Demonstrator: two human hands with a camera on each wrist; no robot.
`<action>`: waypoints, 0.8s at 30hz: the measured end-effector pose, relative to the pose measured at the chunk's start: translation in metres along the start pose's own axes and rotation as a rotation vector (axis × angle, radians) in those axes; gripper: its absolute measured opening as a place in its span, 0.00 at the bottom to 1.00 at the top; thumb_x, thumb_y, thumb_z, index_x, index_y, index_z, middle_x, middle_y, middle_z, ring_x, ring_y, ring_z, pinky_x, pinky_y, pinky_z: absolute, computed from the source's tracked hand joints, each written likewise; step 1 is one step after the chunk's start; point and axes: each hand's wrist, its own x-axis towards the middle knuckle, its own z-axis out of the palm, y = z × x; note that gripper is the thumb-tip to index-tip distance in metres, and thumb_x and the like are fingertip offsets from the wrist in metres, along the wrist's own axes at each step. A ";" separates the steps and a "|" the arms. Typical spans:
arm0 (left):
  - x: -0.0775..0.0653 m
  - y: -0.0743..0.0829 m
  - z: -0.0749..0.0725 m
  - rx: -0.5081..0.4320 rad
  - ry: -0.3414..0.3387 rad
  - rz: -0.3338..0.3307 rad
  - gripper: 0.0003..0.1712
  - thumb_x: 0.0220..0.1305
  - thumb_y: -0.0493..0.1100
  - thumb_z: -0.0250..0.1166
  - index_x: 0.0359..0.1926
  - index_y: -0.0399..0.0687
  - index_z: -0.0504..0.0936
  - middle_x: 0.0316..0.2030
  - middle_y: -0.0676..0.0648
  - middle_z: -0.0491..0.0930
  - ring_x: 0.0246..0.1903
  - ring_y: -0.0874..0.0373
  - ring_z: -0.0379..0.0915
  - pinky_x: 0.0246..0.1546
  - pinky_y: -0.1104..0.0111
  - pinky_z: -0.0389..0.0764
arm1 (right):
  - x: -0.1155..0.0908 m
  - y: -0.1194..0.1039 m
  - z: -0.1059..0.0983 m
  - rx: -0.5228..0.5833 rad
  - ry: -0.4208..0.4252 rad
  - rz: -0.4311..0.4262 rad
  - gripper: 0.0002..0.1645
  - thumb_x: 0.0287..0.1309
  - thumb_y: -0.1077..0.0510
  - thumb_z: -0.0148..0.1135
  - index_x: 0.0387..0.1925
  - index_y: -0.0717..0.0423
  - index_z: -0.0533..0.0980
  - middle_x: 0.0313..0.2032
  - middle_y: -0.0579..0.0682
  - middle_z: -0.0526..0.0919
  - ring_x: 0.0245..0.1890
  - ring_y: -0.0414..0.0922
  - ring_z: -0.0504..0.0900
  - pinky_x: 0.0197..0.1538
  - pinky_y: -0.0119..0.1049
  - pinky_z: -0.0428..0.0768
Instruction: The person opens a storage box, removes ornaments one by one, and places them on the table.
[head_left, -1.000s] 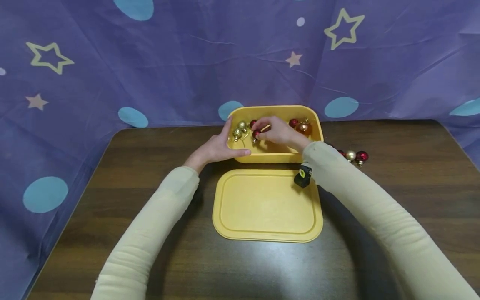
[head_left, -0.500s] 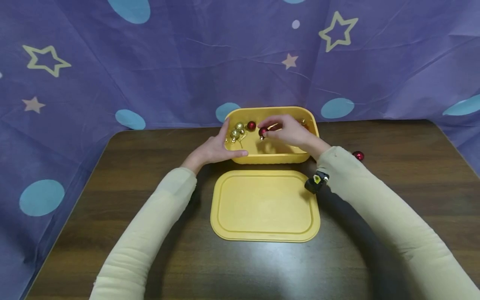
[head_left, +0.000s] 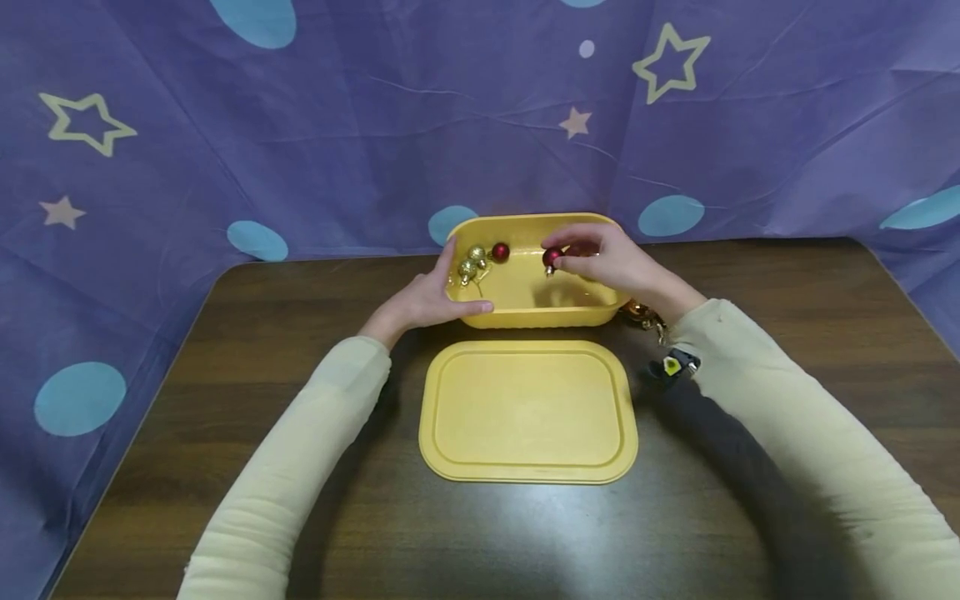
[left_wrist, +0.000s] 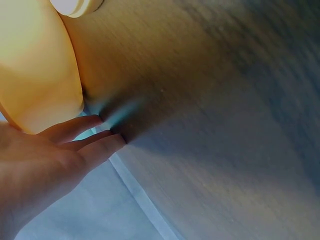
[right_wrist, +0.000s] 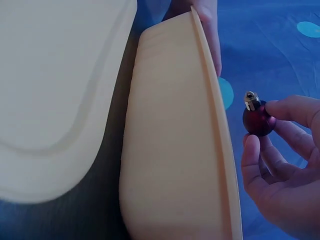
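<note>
In the head view my right hand pinches a dark red Christmas bauble between fingertips and thumb, over the right half of a yellow box. The right wrist view shows this bauble with its silver cap upward, above the level of the box rim. My left hand holds the box at its front left corner, thumb along the front rim and fingers along the left wall. Inside the box at left lie a red bauble and two glittery gold baubles.
A yellow lid lies flat on the brown wooden table, in front of the box. Shiny gold ornaments show beside the box's right end, partly hidden by my right wrist. A purple cloth with stars hangs behind.
My right hand has moved right across the box with the red bauble pinched in it. The left hand keeps its place on the box. The view has shifted slightly.
</note>
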 end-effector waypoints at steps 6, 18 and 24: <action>0.000 0.000 0.000 0.001 -0.004 0.004 0.70 0.52 0.67 0.68 0.75 0.60 0.23 0.67 0.28 0.59 0.61 0.35 0.64 0.61 0.52 0.64 | -0.018 0.003 -0.011 -0.049 0.004 0.036 0.17 0.61 0.65 0.62 0.52 0.65 0.78 0.43 0.56 0.83 0.42 0.42 0.79 0.43 0.27 0.75; 0.000 0.000 -0.001 0.007 -0.006 0.011 0.70 0.54 0.66 0.68 0.74 0.61 0.21 0.67 0.28 0.58 0.60 0.35 0.64 0.61 0.52 0.64 | -0.046 0.008 -0.029 -0.145 0.044 0.041 0.16 0.62 0.63 0.63 0.51 0.62 0.80 0.46 0.55 0.82 0.42 0.42 0.78 0.38 0.28 0.75; 0.000 0.000 -0.001 0.007 -0.020 -0.001 0.71 0.54 0.67 0.67 0.73 0.61 0.18 0.70 0.30 0.53 0.63 0.35 0.61 0.63 0.52 0.62 | -0.063 0.012 -0.043 -0.129 0.062 0.040 0.17 0.62 0.64 0.62 0.52 0.65 0.78 0.44 0.54 0.82 0.37 0.39 0.80 0.35 0.28 0.77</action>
